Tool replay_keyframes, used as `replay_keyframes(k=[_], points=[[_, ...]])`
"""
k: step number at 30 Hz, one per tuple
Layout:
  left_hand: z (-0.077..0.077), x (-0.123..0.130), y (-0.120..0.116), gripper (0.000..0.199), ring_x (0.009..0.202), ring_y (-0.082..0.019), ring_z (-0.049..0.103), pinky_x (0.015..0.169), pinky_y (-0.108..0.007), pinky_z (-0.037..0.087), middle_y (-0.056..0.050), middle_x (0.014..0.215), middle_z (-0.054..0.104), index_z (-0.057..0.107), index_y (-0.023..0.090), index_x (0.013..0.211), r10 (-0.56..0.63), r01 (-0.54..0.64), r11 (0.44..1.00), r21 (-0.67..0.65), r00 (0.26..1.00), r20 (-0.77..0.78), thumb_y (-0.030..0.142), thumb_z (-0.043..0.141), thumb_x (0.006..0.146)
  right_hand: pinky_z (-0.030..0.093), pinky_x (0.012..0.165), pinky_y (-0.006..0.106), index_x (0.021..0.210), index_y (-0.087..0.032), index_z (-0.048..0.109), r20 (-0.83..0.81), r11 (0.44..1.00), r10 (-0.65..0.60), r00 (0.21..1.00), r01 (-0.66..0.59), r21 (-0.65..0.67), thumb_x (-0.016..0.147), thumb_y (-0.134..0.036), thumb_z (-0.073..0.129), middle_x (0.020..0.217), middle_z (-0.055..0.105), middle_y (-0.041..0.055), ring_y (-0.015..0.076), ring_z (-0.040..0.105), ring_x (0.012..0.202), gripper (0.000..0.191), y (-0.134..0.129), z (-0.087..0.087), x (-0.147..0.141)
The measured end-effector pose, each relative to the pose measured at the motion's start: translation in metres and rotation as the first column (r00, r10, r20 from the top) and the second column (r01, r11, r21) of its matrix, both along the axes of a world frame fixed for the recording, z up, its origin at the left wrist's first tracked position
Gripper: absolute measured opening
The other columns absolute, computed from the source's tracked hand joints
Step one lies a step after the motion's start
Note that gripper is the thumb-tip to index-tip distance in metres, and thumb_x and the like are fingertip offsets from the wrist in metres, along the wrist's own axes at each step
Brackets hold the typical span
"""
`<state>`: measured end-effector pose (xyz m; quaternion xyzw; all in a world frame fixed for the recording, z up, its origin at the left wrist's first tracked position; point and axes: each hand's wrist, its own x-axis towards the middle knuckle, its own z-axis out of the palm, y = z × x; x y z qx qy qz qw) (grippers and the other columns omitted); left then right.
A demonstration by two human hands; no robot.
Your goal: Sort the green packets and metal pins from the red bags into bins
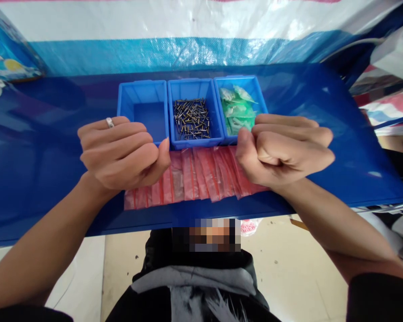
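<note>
My left hand point(119, 154), with a ring on one finger, is held up in a fist in front of the left blue bin point(143, 85). Its thumb lies along the curled fingers, and nothing shows in it. My right hand point(289, 150) is also a fist, raised by the front of the right blue bin point(263, 96). Small green-tinted plastic packets point(238, 109) fill that bin. Between the hands, the middle blue bin point(196, 143) holds many thin metal pins point(191, 118) resembling rivets. Below the bins lies an overlapping row of red zip bags point(201, 174), partly covered by both hands.
The blue table point(322, 165) ends at a front edge close to my body. Striped plastic sheeting point(188, 49) hangs behind it. A colourful package point(11, 49) stands at the back left, and a white object point(396, 53) with a cable is at the right.
</note>
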<state>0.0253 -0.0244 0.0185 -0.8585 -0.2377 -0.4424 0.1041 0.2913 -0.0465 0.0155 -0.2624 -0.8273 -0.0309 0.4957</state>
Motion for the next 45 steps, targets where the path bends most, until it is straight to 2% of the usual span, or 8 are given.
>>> replay_keyframes(k=[3,20,25,28,37,40,43,45], points=[[-0.003,-0.003,0.003,0.048,0.055,-0.009,0.047,0.048,-0.025,0.035,0.007,0.059,0.039,0.033,0.023,0.068,-0.052,0.096,0.938,0.333,0.989,-0.140,0.004,0.075,0.082,0.016,0.054,0.034,0.070,-0.022,0.012,-0.031,1.000,0.017,0.999,-0.016,0.012,0.096,-0.001,0.057,0.065,0.015,-0.0039,0.0114,0.015,0.057,0.056,0.002,-0.004,0.000],[-0.009,-0.006,0.005,0.048,0.052,-0.010,0.047,0.044,-0.027,0.035,0.006,0.057,0.044,0.031,0.023,0.070,0.043,0.009,0.951,0.308,0.986,-0.163,0.010,0.074,0.087,0.025,0.054,0.033,0.061,-0.022,0.032,0.273,0.946,-0.161,0.948,0.227,-0.230,0.110,-0.035,0.060,0.051,0.033,-0.0045,0.0098,0.031,0.047,0.058,-0.004,0.009,0.013],[-0.013,-0.008,0.011,0.049,0.052,-0.010,0.048,0.043,-0.028,0.033,0.005,0.058,0.044,0.031,0.022,0.067,0.012,0.045,0.945,0.325,0.985,-0.170,0.010,0.074,0.087,0.013,0.052,0.032,0.061,-0.022,0.045,0.664,0.786,-0.271,0.697,0.558,-0.265,0.101,-0.083,0.052,0.048,0.041,-0.0005,0.0115,0.027,0.044,0.073,-0.045,0.013,0.045],[-0.015,-0.008,0.010,0.045,0.053,-0.010,0.045,0.045,-0.026,0.033,0.005,0.059,0.043,0.033,0.022,0.067,-0.023,0.080,0.944,0.321,0.984,-0.176,0.013,0.070,0.091,0.010,0.051,0.031,0.077,-0.022,0.059,0.808,0.697,-0.101,0.580,0.621,-0.358,0.096,-0.096,0.039,0.053,0.051,0.0008,0.0122,0.026,0.044,0.079,-0.044,0.003,0.060],[-0.016,-0.004,0.012,0.051,0.049,-0.008,0.046,0.043,-0.027,0.030,0.006,0.056,0.042,0.030,0.021,0.064,-0.028,0.080,0.940,0.331,0.987,-0.161,0.014,0.074,0.088,0.033,0.044,0.027,0.065,-0.022,0.056,0.390,0.416,0.387,0.836,0.219,-0.883,0.107,-0.052,0.064,0.055,0.056,-0.0041,0.0081,0.049,0.044,0.052,-0.003,0.026,0.075],[-0.015,0.001,0.004,0.043,0.052,-0.009,0.052,0.045,-0.027,0.036,0.006,0.058,0.050,0.039,0.022,0.067,-0.079,0.106,0.962,0.252,0.990,-0.117,0.021,0.076,0.091,0.028,0.037,0.027,0.060,-0.022,0.056,0.231,0.471,0.315,0.920,0.060,-0.880,0.103,-0.037,0.074,0.049,0.051,-0.0054,0.0063,0.045,0.039,0.049,-0.004,0.052,0.063],[-0.014,0.004,-0.012,0.014,0.065,-0.012,0.065,0.058,-0.027,0.053,0.003,0.074,0.067,0.066,0.022,0.094,-0.141,0.143,0.986,-0.087,0.990,0.030,0.033,0.069,0.102,0.032,0.043,0.031,0.057,-0.022,0.056,0.044,0.705,0.078,0.996,-0.024,-0.708,0.103,-0.028,0.074,0.051,0.054,-0.0038,0.0075,0.042,0.040,0.050,-0.005,0.068,0.034],[-0.011,0.005,-0.020,0.038,0.078,-0.013,0.074,0.069,-0.028,0.062,-0.001,0.095,0.077,0.066,0.022,0.129,-0.150,0.172,0.923,-0.345,0.985,0.088,0.052,0.047,0.115,0.044,0.052,0.033,0.067,-0.024,0.060,-0.028,0.828,0.015,0.999,-0.028,-0.560,0.104,-0.032,0.072,0.058,0.058,-0.0021,0.0119,0.048,0.049,0.040,-0.004,0.066,0.010]])
